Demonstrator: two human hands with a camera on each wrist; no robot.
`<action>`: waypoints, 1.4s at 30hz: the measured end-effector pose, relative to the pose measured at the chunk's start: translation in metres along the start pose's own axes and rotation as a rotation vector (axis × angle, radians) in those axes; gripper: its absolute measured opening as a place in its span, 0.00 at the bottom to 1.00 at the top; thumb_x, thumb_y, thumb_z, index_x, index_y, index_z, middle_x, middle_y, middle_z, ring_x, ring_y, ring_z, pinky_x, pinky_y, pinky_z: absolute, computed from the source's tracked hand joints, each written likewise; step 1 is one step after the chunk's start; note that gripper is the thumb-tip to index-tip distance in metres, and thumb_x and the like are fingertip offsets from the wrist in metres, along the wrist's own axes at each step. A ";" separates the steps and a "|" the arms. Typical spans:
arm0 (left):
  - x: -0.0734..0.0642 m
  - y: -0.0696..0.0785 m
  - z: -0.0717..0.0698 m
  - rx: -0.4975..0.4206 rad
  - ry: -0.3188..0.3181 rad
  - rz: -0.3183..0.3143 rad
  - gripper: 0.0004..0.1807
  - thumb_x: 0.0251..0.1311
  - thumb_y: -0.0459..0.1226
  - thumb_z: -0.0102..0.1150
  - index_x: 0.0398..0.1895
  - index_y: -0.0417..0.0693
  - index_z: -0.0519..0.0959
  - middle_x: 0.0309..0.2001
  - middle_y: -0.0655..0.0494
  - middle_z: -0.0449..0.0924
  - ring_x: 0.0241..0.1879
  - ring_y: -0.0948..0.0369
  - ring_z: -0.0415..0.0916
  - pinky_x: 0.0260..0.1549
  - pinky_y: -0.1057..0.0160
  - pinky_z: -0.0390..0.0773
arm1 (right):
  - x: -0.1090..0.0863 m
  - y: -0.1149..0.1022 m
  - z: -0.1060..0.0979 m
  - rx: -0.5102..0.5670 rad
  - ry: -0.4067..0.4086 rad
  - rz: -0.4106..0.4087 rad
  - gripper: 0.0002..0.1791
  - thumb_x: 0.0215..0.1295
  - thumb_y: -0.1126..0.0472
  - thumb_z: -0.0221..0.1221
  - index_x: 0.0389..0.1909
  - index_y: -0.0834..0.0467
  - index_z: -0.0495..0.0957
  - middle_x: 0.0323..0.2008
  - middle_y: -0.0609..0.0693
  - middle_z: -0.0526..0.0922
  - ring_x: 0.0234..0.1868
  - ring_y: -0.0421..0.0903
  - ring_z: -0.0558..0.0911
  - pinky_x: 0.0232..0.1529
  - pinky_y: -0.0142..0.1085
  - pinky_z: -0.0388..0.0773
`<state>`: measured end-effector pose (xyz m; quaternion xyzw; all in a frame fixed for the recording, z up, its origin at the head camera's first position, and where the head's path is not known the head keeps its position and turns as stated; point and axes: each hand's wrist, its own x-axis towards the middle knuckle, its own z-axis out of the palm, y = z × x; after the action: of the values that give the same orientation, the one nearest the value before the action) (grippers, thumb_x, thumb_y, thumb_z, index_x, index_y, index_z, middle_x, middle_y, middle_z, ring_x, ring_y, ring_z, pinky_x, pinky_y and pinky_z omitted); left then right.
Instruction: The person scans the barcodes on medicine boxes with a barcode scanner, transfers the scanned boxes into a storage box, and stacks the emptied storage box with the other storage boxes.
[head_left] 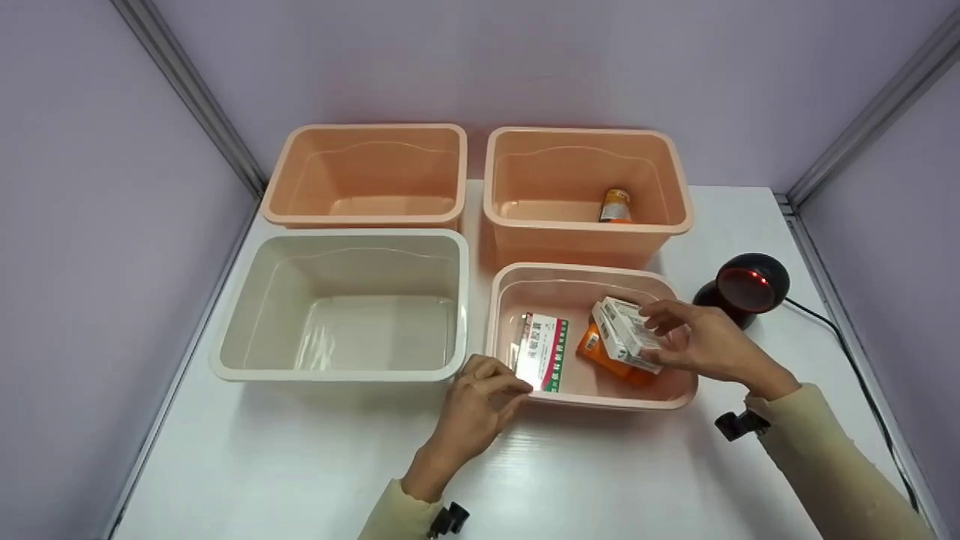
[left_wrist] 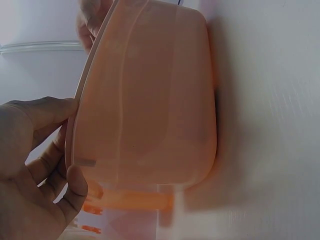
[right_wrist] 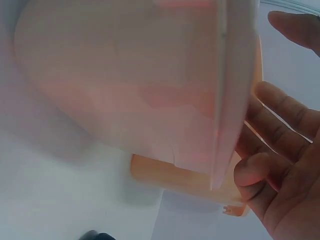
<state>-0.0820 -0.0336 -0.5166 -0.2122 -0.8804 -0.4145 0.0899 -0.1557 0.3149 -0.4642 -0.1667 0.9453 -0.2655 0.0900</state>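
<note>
A person's left hand (head_left: pixel 480 401) pinches the rim of a pink bin (head_left: pixel 611 405) near seven o'clock. Inside, at nine, lies a white-and-green medicine box (head_left: pixel 541 352); at three, small white boxes (head_left: pixel 634 330) overlap an orange box (head_left: pixel 600 356). The right hand (head_left: pixel 705 345) is there, thumb and fingers parted; contact unclear. Beyond, at twelve, a peach bin (head_left: pixel 577 241) holds a bottle (head_left: pixel 616 202).

Site was a panelled work booth: pale walls (head_left: pixel 555 67) met at metal posts (head_left: pixel 196 97) by the white table's (head_left: pixel 300 465) far corners. Four bins (head_left: pixel 592 403) stood on it, medicine boxes (head_left: pixel 541 352) in the near-right one; a lit scanner (head_left: pixel 752 283) sat toward the right edge, cable (head_left: pixel 862 384) trailing nearward.
</note>
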 end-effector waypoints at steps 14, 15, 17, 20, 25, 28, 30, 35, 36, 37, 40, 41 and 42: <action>0.000 0.000 0.000 0.013 -0.001 -0.005 0.04 0.58 0.42 0.71 0.36 0.60 0.88 0.36 0.66 0.79 0.46 0.65 0.72 0.54 0.58 0.72 | 0.004 -0.004 0.005 -0.077 -0.043 -0.047 0.34 0.49 0.60 0.73 0.60 0.51 0.75 0.43 0.45 0.87 0.43 0.44 0.84 0.44 0.43 0.79; 0.000 0.000 0.000 0.014 -0.001 -0.004 0.04 0.58 0.42 0.71 0.36 0.60 0.88 0.36 0.67 0.79 0.46 0.65 0.72 0.54 0.58 0.72 | 0.004 -0.005 0.006 -0.084 -0.045 -0.044 0.34 0.49 0.60 0.73 0.60 0.51 0.75 0.43 0.45 0.87 0.43 0.44 0.84 0.44 0.42 0.79; 0.000 0.000 0.000 0.016 0.000 -0.003 0.04 0.58 0.42 0.71 0.36 0.61 0.88 0.36 0.67 0.79 0.46 0.65 0.72 0.54 0.58 0.71 | 0.004 -0.005 0.006 -0.094 -0.045 -0.042 0.35 0.49 0.61 0.73 0.61 0.51 0.74 0.43 0.46 0.87 0.42 0.44 0.83 0.43 0.43 0.78; 0.000 0.000 0.000 0.024 0.000 0.000 0.04 0.57 0.42 0.71 0.36 0.60 0.88 0.36 0.66 0.79 0.46 0.65 0.73 0.55 0.58 0.71 | 0.003 -0.006 0.006 -0.099 -0.042 -0.031 0.35 0.50 0.60 0.73 0.62 0.51 0.74 0.43 0.46 0.87 0.40 0.45 0.82 0.42 0.42 0.78; 0.000 -0.001 0.001 0.030 0.003 0.005 0.04 0.57 0.42 0.71 0.35 0.60 0.88 0.36 0.66 0.79 0.47 0.65 0.73 0.54 0.59 0.72 | 0.004 -0.007 0.008 -0.146 -0.018 0.003 0.34 0.49 0.57 0.74 0.60 0.49 0.77 0.43 0.50 0.85 0.38 0.47 0.79 0.39 0.41 0.75; 0.000 -0.001 0.001 0.037 0.006 0.010 0.04 0.57 0.42 0.71 0.35 0.60 0.88 0.35 0.67 0.79 0.47 0.65 0.73 0.53 0.59 0.72 | 0.004 -0.008 0.009 -0.186 -0.002 0.016 0.32 0.48 0.53 0.75 0.58 0.49 0.78 0.42 0.52 0.83 0.38 0.48 0.78 0.38 0.41 0.74; 0.000 -0.002 0.001 0.044 0.006 0.012 0.04 0.57 0.42 0.71 0.35 0.61 0.88 0.35 0.67 0.79 0.46 0.65 0.73 0.53 0.59 0.72 | 0.004 -0.008 0.010 -0.199 0.006 0.020 0.31 0.48 0.51 0.76 0.56 0.48 0.79 0.41 0.51 0.83 0.38 0.48 0.78 0.37 0.40 0.74; 0.000 -0.001 0.001 0.050 0.006 0.014 0.03 0.58 0.43 0.71 0.36 0.60 0.88 0.35 0.66 0.79 0.46 0.65 0.73 0.52 0.60 0.72 | 0.004 -0.009 0.011 -0.208 0.008 0.019 0.30 0.48 0.47 0.76 0.53 0.49 0.80 0.40 0.49 0.83 0.36 0.46 0.77 0.37 0.39 0.73; 0.000 -0.001 0.001 0.049 0.006 0.013 0.04 0.58 0.42 0.71 0.36 0.60 0.88 0.36 0.66 0.79 0.47 0.65 0.73 0.52 0.60 0.72 | 0.005 -0.009 0.011 -0.210 0.007 0.018 0.29 0.49 0.46 0.76 0.53 0.49 0.80 0.39 0.48 0.84 0.36 0.46 0.77 0.37 0.39 0.73; 0.000 -0.002 0.001 0.047 0.006 0.011 0.04 0.58 0.42 0.71 0.36 0.60 0.88 0.36 0.66 0.79 0.47 0.65 0.73 0.52 0.60 0.72 | 0.005 -0.009 0.011 -0.213 0.007 0.014 0.29 0.49 0.46 0.76 0.52 0.49 0.80 0.39 0.48 0.84 0.36 0.46 0.77 0.37 0.39 0.73; 0.000 -0.002 0.001 0.036 0.006 0.008 0.03 0.58 0.42 0.71 0.36 0.60 0.88 0.36 0.66 0.79 0.47 0.65 0.73 0.52 0.60 0.72 | 0.006 -0.009 0.012 -0.231 0.021 -0.018 0.28 0.47 0.46 0.76 0.49 0.49 0.81 0.38 0.47 0.86 0.35 0.45 0.79 0.35 0.40 0.73; 0.000 -0.002 0.002 0.033 0.006 0.009 0.03 0.58 0.42 0.71 0.35 0.60 0.88 0.36 0.66 0.79 0.47 0.65 0.73 0.52 0.60 0.72 | 0.006 -0.008 0.013 -0.237 0.027 -0.029 0.27 0.47 0.46 0.76 0.48 0.49 0.81 0.37 0.47 0.86 0.34 0.45 0.80 0.34 0.40 0.73; 0.000 -0.002 0.002 0.031 0.007 0.011 0.03 0.58 0.42 0.71 0.35 0.59 0.88 0.36 0.66 0.79 0.47 0.65 0.73 0.52 0.60 0.72 | 0.007 -0.008 0.014 -0.243 0.033 -0.040 0.27 0.46 0.46 0.77 0.47 0.49 0.82 0.36 0.47 0.87 0.34 0.45 0.80 0.33 0.40 0.73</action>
<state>-0.0827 -0.0335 -0.5193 -0.2141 -0.8852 -0.4012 0.0983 -0.1563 0.2995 -0.4718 -0.1909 0.9683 -0.1536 0.0481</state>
